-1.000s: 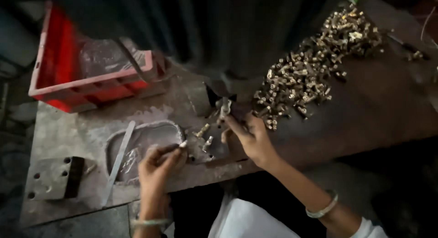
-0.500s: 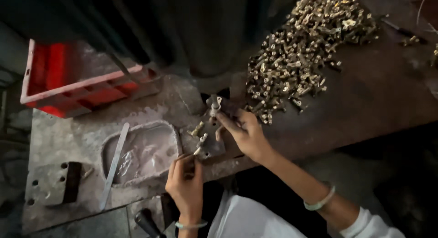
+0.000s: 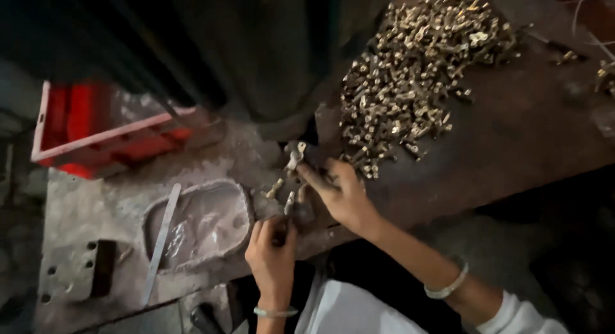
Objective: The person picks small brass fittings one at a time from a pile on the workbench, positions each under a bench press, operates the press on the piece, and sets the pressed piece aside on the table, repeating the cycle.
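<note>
**Hands working small brass parts at the counter**

The left hand point(image 3: 272, 247) is pinching a small brass fitting point(image 3: 289, 203) upright on the worn metal counter point(image 3: 525, 135). The right hand point(image 3: 343, 193) is reaching, fingers narrowly curled, touching another brass piece point(image 3: 295, 158) beside the heap of brass fittings point(image 3: 416, 71).

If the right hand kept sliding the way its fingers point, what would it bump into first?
The right hand points up and to the left across the bench. First in that line is probably the small brass fitting standing just beyond its fingertips. Depth is hard to judge in this dim view, so the fingers may already touch it.
</note>
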